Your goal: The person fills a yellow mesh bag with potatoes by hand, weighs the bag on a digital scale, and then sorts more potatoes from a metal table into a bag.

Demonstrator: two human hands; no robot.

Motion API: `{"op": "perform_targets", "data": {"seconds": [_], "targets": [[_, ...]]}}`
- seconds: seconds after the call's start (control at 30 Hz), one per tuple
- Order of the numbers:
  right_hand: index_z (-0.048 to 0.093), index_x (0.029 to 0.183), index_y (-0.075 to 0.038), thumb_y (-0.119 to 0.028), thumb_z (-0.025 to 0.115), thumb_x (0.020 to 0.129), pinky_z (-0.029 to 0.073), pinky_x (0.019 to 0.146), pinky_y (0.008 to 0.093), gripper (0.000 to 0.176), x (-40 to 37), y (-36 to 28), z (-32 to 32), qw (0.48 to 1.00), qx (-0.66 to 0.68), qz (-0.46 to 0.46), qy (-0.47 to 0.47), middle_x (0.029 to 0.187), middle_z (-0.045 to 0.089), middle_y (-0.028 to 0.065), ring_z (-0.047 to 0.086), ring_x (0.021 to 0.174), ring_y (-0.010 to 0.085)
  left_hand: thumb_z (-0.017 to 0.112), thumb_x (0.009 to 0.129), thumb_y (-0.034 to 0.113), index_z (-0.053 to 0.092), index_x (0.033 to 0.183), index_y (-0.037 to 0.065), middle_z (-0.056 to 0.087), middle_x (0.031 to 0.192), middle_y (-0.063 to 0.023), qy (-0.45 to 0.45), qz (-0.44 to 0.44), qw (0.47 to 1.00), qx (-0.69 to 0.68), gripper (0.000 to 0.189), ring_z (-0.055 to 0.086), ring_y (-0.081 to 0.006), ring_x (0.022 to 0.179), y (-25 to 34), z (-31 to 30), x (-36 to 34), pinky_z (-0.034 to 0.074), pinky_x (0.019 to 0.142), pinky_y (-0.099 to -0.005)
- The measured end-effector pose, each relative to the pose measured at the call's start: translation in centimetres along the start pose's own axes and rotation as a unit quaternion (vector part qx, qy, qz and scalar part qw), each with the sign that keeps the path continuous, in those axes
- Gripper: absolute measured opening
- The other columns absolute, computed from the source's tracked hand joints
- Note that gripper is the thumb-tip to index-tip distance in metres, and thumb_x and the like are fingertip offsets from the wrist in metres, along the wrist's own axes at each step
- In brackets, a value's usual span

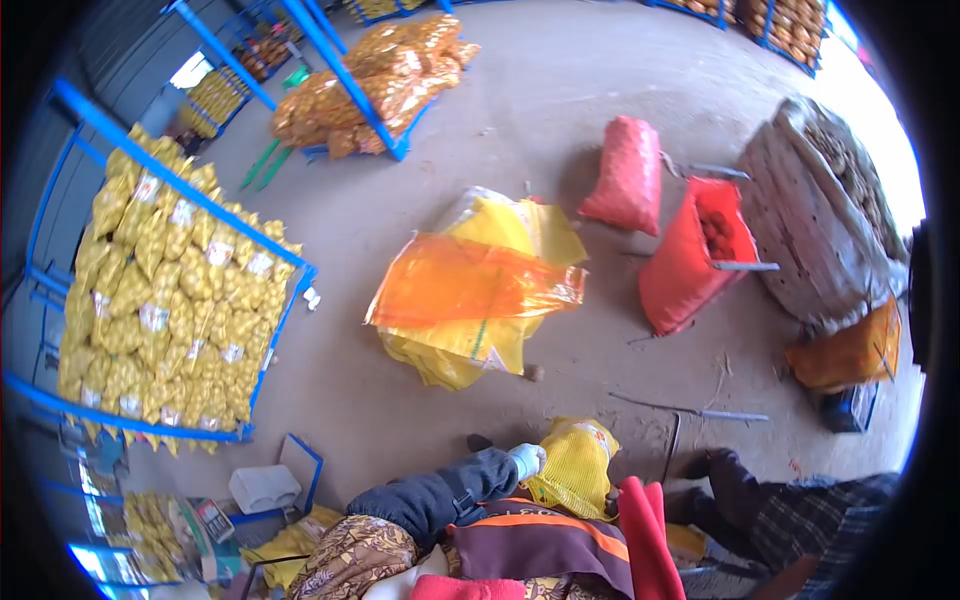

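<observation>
My left hand (527, 460), in a pale glove below a dark blue sleeve, is at the bottom centre. Its fingers are closed on the upper left edge of a yellow mesh bag (575, 468). The bag stands close in front of my body and looks filled, though its contents are hard to make out. My right hand does not show. Two red strips of cloth (642, 535) hang just right of the bag.
Flat orange and yellow sacks (470, 285) lie on the floor ahead. Red sacks (700, 250) and a large whitish sack (815, 230) stand right. Stacked yellow bags (180, 300) fill a blue rack at left. A co-worker in a plaid shirt (830, 525) is at lower right. Metal rods (700, 411) lie between.
</observation>
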State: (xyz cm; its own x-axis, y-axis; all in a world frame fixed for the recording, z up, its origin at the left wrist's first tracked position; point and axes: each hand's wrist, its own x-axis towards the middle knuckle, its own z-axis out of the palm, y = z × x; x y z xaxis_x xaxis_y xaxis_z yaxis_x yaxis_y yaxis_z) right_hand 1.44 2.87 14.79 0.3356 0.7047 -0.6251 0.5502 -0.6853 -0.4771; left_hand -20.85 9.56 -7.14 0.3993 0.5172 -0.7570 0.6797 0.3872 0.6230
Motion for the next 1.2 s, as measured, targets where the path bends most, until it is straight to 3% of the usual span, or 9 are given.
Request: {"op": "perform_targets", "data": {"seconds": [0.03,0.1,0.17,0.23,0.37,0.43,0.57,0.83,1.2], "targets": [[0.065,0.093,-0.001,-0.028,0.056,0.093,0.051,0.069,0.0405,0.029,-0.2,-0.9,1.5,0.996,-0.073,-0.037,0.025,0.087,0.067,0.0176,0.065,0.079,0.0287,0.05,0.067,-0.003,0.065,0.071,0.01,0.062,0.067,-0.0039,0.015,0.009,1.0,-0.024,0.02,0.058,-0.0174,0.066,-1.5,-1.6,-1.5,0.045,0.063,-0.0328],[0.066,0.082,0.002,-0.01,0.06,0.082,0.048,0.05,0.0387,0.014,11.7,10.3,13.6,0.825,0.464,0.175,-0.27,0.067,0.064,0.0165,0.06,0.053,0.0276,0.053,0.065,-0.004,0.065,0.073,0.009,0.063,0.069,-0.0043,0.082,-0.016,0.995,-0.058,0.019,0.06,-0.0173,0.069,-5.0,-4.4,-5.0,0.046,0.065,-0.0332],[0.066,0.082,0.004,-0.002,0.056,0.077,0.044,0.044,0.0345,0.013,14.0,9.0,19.4,0.822,0.491,0.17,-0.233,0.066,0.064,0.0145,0.055,0.046,0.0247,0.052,0.065,-0.004,0.065,0.072,0.01,0.063,0.067,-0.0043,0.105,-0.008,0.986,-0.131,0.02,0.06,-0.0178,0.068,-14.6,-5.1,-4.4,0.046,0.064,-0.033],[0.068,0.08,0.004,0.003,0.052,0.076,0.043,0.043,0.0329,0.016,15.3,4.2,24.0,0.941,0.188,-0.035,-0.278,0.063,0.062,0.0126,0.053,0.044,0.0223,0.051,0.065,-0.004,0.065,0.072,0.01,0.062,0.066,-0.0045,0.135,-0.037,0.972,-0.19,0.021,0.06,-0.0185,0.067,-16.5,-8.9,-11.0,0.046,0.062,-0.0332],[0.071,0.089,-0.002,-0.001,0.072,0.073,0.052,0.058,0.0307,0.016,13.2,-10.3,30.5,0.91,-0.09,-0.1,-0.392,0.072,0.066,0.006,0.06,0.066,0.0156,0.055,0.067,0.002,0.068,0.072,0.012,0.063,0.067,-0.0053,0.299,-0.092,0.893,-0.325,0.017,0.061,-0.0206,0.067,-24.2,-10.3,-17.6,0.047,0.061,-0.0351],[0.068,0.081,0.0,-0.008,0.067,0.075,0.047,0.052,0.03,0.01,10.2,-15.3,34.5,0.925,-0.036,-0.002,-0.379,0.066,0.063,0.0082,0.057,0.059,0.0164,0.055,0.067,0.002,0.069,0.072,0.011,0.065,0.07,-0.0058,0.32,-0.104,0.864,-0.375,0.018,0.062,-0.0192,0.068,-28.4,-10.2,-19.2,0.048,0.064,-0.0347],[0.065,0.077,0.001,-0.006,0.059,0.073,0.045,0.049,0.0297,0.01,5.1,-23.2,40.2,0.885,-0.053,-0.083,-0.455,0.065,0.062,0.0106,0.053,0.053,0.017,0.051,0.067,-0.002,0.072,0.078,0.009,0.065,0.072,-0.0064,0.357,-0.124,0.776,-0.504,0.026,0.062,-0.0181,0.07,-33.2,-9.0,-22.3,0.05,0.068,-0.0331],[0.06,0.073,0.003,0.001,0.046,0.07,0.041,0.044,0.0292,0.015,-4.3,-37.7,51.5,0.826,-0.124,-0.163,-0.525,0.065,0.061,0.014,0.048,0.044,0.0179,0.043,0.07,-0.007,0.064,0.073,0.003,0.059,0.069,-0.0041,0.533,0.051,0.377,-0.756,0.024,0.052,-0.0149,0.064,-36.5,-13.8,-34.1,0.042,0.062,-0.0273],[0.065,0.077,0.003,-0.004,0.048,0.074,0.038,0.044,0.028,0.02,-12.3,-49.2,70.7,0.665,-0.293,-0.235,-0.645,0.058,0.056,0.008,0.046,0.046,0.0139,0.04,0.067,-0.01,0.061,0.068,0.003,0.057,0.068,-0.0048,0.601,-0.049,0.259,-0.754,0.024,0.054,-0.0177,0.068,-44.5,-22.1,-45.5,0.044,0.06,-0.03]]}}
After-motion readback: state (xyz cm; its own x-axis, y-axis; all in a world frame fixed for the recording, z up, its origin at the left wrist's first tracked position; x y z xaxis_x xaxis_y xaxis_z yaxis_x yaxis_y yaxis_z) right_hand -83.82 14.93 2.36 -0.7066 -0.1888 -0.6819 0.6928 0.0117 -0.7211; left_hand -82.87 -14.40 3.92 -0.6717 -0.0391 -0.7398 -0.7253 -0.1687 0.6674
